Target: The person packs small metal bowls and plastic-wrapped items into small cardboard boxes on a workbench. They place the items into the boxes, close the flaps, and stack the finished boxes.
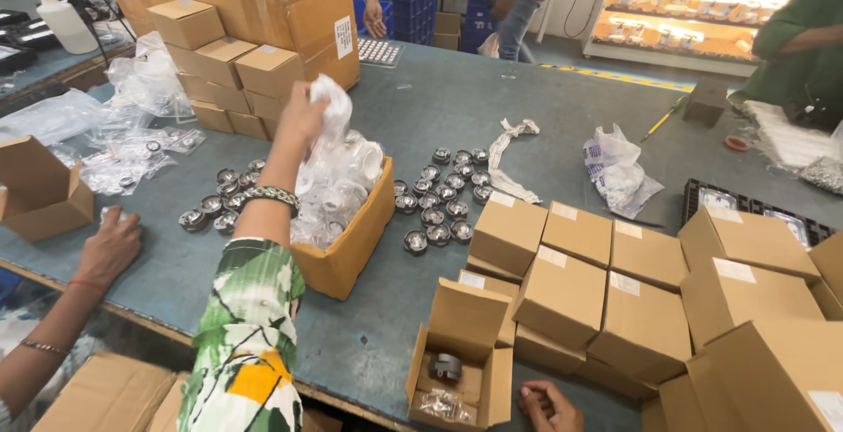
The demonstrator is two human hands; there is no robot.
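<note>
My left hand [303, 116], on a floral-sleeved arm with a beaded bracelet, is raised over an open orange carton [351, 248] and grips a plastic-wrapped part [335, 103]. The carton is full of similar clear-bagged parts [338, 186]. My right hand [549, 406] lies at the table's near edge, fingers curled and partly cut off by the frame. It is beside an open small cardboard box [465, 327] that holds a dark metal part [446, 366] and a little bag of hardware [443, 404].
Round metal parts lie in groups right [439, 199] and left [219, 199] of the carton. Closed small boxes [615, 283] are stacked at right, more [228, 72] against a large carton [263, 2]. A co-worker's hand [110, 243] rests at left near plastic bags [132, 151].
</note>
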